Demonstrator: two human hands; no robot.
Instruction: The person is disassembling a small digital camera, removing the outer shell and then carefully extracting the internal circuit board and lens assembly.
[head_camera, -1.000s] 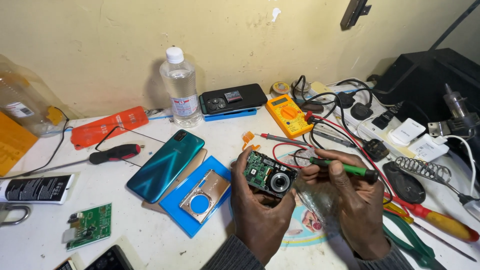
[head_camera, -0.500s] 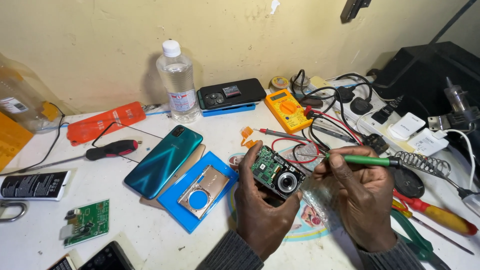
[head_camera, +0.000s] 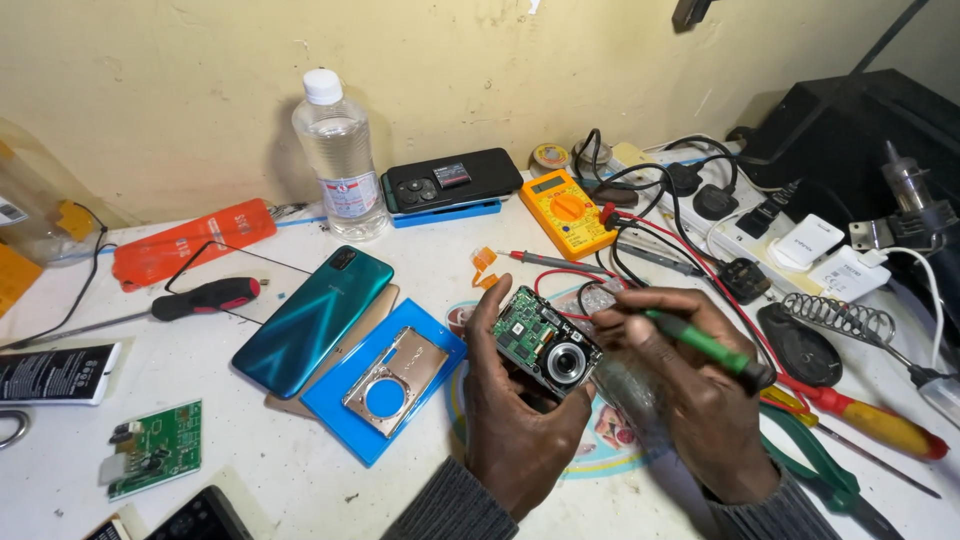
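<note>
While my left hand (head_camera: 515, 420) grips the opened camera (head_camera: 547, 343) above the bench (head_camera: 250, 460), my right hand (head_camera: 690, 400) closes its fingers on one green screwdriver (head_camera: 705, 346), tip at the camera's top edge. Judged step: loosening a screw; next needs steady, square pressure. Nearby: one teal phone (head_camera: 310, 320), one yellow meter (head_camera: 567, 212), one bottle (head_camera: 340, 155).

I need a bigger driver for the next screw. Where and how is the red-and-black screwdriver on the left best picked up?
Grip the red-and-black screwdriver by its thick handle, coming down from above with fingers across it. It lies flat on the table, handle toward the teal phone, thin shaft pointing left toward the table edge. The handle is the widest part and looks free on both sides; the shaft is too slim to pinch well.
</note>
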